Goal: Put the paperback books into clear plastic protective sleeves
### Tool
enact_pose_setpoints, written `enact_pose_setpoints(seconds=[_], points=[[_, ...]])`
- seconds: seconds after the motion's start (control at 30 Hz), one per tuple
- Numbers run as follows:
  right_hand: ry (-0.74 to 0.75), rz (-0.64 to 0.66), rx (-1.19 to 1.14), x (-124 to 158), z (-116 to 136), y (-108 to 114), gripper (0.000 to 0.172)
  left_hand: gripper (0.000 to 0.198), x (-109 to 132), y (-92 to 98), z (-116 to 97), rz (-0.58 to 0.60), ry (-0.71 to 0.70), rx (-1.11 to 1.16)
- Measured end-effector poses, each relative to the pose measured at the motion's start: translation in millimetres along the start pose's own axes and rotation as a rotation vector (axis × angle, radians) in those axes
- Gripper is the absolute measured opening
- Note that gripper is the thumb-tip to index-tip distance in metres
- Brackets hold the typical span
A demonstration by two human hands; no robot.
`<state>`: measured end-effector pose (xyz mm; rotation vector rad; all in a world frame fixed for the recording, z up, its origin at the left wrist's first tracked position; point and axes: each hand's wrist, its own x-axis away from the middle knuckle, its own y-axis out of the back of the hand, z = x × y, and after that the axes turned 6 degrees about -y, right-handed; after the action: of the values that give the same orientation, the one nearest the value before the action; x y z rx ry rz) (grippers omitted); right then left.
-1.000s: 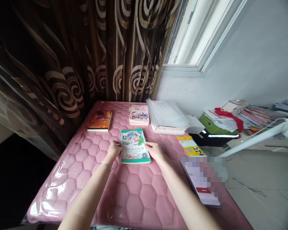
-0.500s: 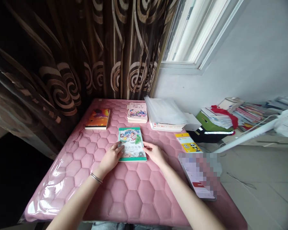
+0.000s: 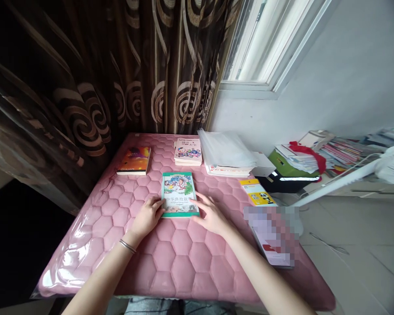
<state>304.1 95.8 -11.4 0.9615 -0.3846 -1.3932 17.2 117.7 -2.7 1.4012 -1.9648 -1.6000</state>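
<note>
Your right hand (image 3: 212,214) has loosened since half a second ago: it was pinching the right side of the green-edged book (image 3: 180,194), and now its fingers are spread, one fingertip over the cover's right side and the thumb near its lower right corner. Your left hand (image 3: 147,214) has slipped back off the cover to the book's left side; its fingers are bent and close together, though whether they grip the edge cannot be told. The book lies flat, face up, on the padded desk (image 3: 184,280), between your hands.

To keep it square, let both hands bear lightly and evenly on its two sides; the glossy film on the desk looks slick, so a lopsided push could turn the book.

Beyond the book to its left lies an orange book (image 3: 133,160); almost straight beyond it sits a small pile of books (image 3: 188,153). Beyond it to the right you have clear plastic sheets (image 3: 230,148) over a paper stack, then a white box (image 3: 263,165). Right of it lies a yellow panda packet (image 3: 258,192), and nearer you on that side a partly blurred device (image 3: 265,240). Your right forearm runs just beside that device, so swinging your elbow outward could nudge it.
</note>
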Motion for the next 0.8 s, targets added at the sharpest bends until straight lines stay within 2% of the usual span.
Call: enact_pose_setpoints(seconds=[0.07,0.13,0.17,0.3,0.5,0.6,0.7,0.8], points=[[0.031,0.059,0.118,7,-3,0,0.061,0.058,5,2.5,-3,0.053,-0.017,-0.031],[0.036,0.077,0.169,10,-9,-2,0.061,0.073,6,3.6,-5,0.096,-0.028,-0.072],[0.046,0.080,0.174,10,-12,-2,0.059,0.074,5,3.5,-7,0.106,-0.029,-0.094],[0.092,0.048,0.145,2,-22,-3,0.050,0.061,-5,1.5,-9,0.100,-0.022,-0.161],[0.060,0.008,0.101,1,-17,3,0.041,0.059,-8,6.1,-11,0.118,-0.004,-0.170],[0.022,-0.023,0.120,5,-4,7,0.041,0.054,-4,9.6,-21,0.064,0.023,-0.231],[0.008,-0.087,0.174,7,20,1,0.039,0.046,-5,6.6,-35,0.043,-0.085,-0.244],[0.059,-0.106,0.193,5,47,-17,0.020,0.026,-10,-3.6,-45,0.051,-0.181,-0.207]])
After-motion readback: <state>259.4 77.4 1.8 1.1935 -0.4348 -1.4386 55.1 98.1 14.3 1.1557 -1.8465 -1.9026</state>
